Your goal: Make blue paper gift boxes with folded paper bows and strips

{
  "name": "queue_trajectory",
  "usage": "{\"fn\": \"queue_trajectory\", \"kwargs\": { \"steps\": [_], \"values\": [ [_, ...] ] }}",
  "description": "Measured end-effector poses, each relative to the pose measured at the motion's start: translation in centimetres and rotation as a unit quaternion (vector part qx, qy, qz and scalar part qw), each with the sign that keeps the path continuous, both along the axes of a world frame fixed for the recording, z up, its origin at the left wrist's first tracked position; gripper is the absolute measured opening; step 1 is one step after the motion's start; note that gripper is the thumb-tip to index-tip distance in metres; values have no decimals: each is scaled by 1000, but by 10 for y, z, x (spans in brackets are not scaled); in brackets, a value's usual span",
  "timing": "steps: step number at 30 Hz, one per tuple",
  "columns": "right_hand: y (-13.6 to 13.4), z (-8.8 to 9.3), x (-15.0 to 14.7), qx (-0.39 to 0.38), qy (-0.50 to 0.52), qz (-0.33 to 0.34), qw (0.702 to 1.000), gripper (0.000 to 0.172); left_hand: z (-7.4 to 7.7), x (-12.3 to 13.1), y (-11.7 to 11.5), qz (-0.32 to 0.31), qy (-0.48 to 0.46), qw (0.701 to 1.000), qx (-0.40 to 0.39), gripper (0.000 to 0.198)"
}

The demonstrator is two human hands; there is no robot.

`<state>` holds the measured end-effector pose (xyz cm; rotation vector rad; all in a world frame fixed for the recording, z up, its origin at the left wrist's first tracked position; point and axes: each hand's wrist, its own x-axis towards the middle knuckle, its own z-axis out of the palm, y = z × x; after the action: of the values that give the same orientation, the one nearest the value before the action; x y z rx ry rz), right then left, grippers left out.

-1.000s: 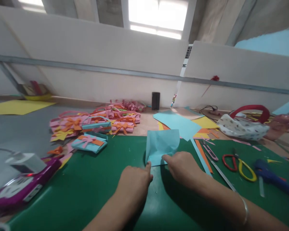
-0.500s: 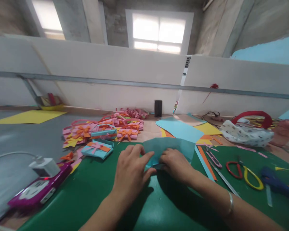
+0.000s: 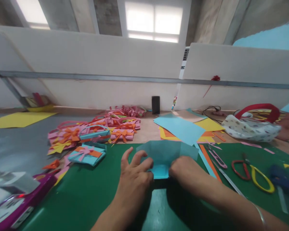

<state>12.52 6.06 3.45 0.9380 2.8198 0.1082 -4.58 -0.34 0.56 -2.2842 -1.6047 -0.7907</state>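
Note:
A folded sheet of blue paper [image 3: 167, 150] stands partly upright on the green mat [image 3: 86, 192], its back flap raised and a lighter fold lying in front. At its left end is my left hand [image 3: 136, 173], index finger and thumb side closed on the edge while the other fingers stay raised and bent. My right hand [image 3: 185, 170] is closed on the right end of the sheet, its fingertips hidden behind the knuckles. To the left lies a finished-looking blue paper bag [image 3: 86, 154] with a pink and orange bow.
Pink paper bags with bows [image 3: 93, 128] are heaped at the back left. Blue sheets [image 3: 179, 126] lie behind the mat. Rightward are paper strips [image 3: 208, 163], scissors [image 3: 261, 179], a blue glue gun [image 3: 283, 179] and a cloth bag [image 3: 251, 128]. A purple power strip [image 3: 21, 199] sits front left.
My view has shifted slightly. The fingers of my left hand have lifted and spread along the paper's left end. My right hand has moved right, uncovering the lighter fold in front.

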Motion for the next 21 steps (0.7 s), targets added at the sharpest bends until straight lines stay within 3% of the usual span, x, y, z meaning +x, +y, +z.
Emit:
{"fn": "queue_trajectory", "kwargs": {
  "steps": [7, 16, 19, 21],
  "values": [
    [0, -4, 4, -9, 15, 23, 1000, 12, 8, 1, -7, 41, 31, 998, -33, 20],
    [-8, -19, -3, 9, 74, 19, 997, 18, -1, -1, -5, 18, 25, 999, 21, 24],
    [-4, -20, -3, 0, 106, 13, 994, 19, 6, 0, -6, 27, -36, 999, 17, 9],
    [-1, -18, -2, -7, 141, 3, 990, 20, 17, -1, -6, 28, -152, 988, 11, 31]
  ]
}}
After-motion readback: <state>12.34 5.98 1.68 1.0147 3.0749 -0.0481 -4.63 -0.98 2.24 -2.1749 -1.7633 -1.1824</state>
